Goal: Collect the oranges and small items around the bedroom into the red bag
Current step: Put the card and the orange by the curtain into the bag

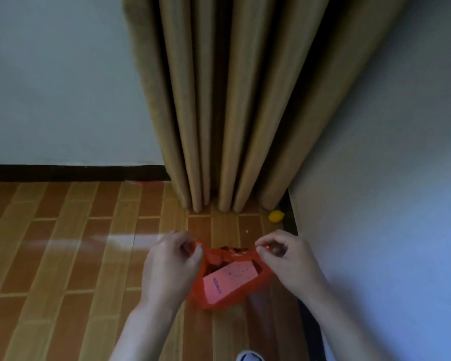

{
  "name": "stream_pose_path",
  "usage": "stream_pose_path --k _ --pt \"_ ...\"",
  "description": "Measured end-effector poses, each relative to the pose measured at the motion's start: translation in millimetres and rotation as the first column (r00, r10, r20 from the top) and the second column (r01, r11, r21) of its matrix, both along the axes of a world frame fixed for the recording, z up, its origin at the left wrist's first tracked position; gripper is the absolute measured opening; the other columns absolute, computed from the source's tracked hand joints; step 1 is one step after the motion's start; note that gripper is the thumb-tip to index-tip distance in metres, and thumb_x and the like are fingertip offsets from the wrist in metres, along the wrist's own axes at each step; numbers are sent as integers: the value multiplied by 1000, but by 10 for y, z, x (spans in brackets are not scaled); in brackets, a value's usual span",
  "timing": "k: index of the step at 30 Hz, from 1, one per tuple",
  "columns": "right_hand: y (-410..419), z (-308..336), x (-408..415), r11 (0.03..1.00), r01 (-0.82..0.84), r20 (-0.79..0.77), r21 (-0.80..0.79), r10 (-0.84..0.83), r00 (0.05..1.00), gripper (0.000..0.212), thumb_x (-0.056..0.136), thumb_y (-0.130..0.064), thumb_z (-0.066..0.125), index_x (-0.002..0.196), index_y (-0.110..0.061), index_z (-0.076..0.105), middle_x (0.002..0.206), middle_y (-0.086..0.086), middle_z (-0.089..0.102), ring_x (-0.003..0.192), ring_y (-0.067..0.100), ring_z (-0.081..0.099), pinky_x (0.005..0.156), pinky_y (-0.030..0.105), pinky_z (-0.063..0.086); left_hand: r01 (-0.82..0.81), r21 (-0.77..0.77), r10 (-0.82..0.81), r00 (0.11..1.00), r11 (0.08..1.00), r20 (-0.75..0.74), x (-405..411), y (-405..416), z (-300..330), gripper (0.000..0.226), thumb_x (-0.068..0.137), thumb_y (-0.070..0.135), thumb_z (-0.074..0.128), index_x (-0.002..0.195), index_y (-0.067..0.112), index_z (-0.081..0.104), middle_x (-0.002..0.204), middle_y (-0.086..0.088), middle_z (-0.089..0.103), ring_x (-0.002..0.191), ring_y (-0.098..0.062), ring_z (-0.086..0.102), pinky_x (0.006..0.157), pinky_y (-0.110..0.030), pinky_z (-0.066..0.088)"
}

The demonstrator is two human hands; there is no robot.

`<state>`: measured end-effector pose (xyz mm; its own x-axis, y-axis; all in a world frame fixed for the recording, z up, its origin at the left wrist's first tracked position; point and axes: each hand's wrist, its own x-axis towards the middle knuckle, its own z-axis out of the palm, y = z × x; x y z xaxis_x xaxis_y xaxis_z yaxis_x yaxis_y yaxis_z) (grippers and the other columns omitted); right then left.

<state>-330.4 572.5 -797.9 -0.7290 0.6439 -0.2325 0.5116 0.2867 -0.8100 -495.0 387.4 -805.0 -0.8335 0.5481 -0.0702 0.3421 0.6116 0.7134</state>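
Note:
A red plastic bag (pixel 219 295) hangs between my two hands above the wooden floor. My left hand (pixel 172 264) pinches the bag's left rim, and my right hand (pixel 284 259) pinches its right rim, so the mouth is held apart. Inside lies a white flat box (pixel 229 281) with blue lettering, along with other items that are hard to make out. A small yellow fruit (pixel 275 216) lies on the floor in the corner, right of the curtain's foot and beyond the bag.
A tan pleated curtain (pixel 219 100) hangs to the floor straight ahead. A pale wall (pixel 388 178) runs along the right, another wall with a dark skirting (pixel 76 173) at the left. The toe of a shoe (pixel 249 356) shows at the bottom.

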Motion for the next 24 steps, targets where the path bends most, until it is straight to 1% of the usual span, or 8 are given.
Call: stream_pose_path --k 3,7,11,14,17,19,22,24 --pt "-68 -270 9 998 -20 -59 63 24 998 9 93 -21 75 94 -29 76 93 -16 67 92 4 64 76 13 49 20 40 -17 998 999 -61 18 -15 -228 17 88 36 76 75 33 65 71 11 60 68 -3 58 56 -28 48" --pt "-209 -546 33 968 -111 -58 225 127 990 3 92 -25 76 95 -26 75 93 -17 62 86 10 62 70 14 49 22 67 -11 988 998 -154 117 -140 -491 31 87 40 78 68 28 56 72 10 53 67 -7 53 53 -34 47" --pt "-219 -826 86 898 -234 20 373 244 970 14 92 -38 72 103 -29 72 99 -24 53 96 2 57 84 18 48 85 56 -71 975 995 -209 228 -195 -747 40 84 18 81 65 22 46 85 10 49 79 -11 51 61 -25 44" --pt "-259 -1072 91 778 -311 82 546 320 944 14 93 -38 68 101 -27 71 103 -17 51 101 5 51 88 31 48 159 35 -147 965 987 -219 170 -124 -954 44 77 0 74 66 23 38 88 9 50 82 -15 52 60 -34 49" --pt "-480 -1357 66 710 -380 132 592 380 916 14 90 -37 68 99 -26 70 115 -11 54 113 9 51 92 33 46 306 -9 -300 927 952 -227 134 -95 -1211 55 65 -13 65 70 29 29 83 9 48 73 -17 50 54 -41 46" --pt "-683 -1600 97 700 -428 124 571 441 889 18 88 -37 69 101 -24 69 123 -7 57 123 13 51 99 35 44 351 -34 -350 916 936 -197 143 -96 -1319 52 64 -14 58 74 31 33 80 9 49 71 -18 51 56 -46 46" --pt "-942 -1920 196 669 -511 113 540 544 831 30 85 -42 70 110 -24 70 131 -4 59 130 19 50 105 39 41 362 -68 -369 916 930 -156 143 -81 -1381 38 75 -2 47 94 28 59 91 9 62 84 -20 61 67 -44 52" --pt "-1038 -2061 261 612 -601 188 514 604 775 40 83 -50 66 116 -28 69 138 -6 57 137 19 47 110 42 39 416 -104 -428 890 904 -157 140 -86 -1418 53 70 5 37 103 28 72 99 9 68 95 -19 64 76 -41 55"
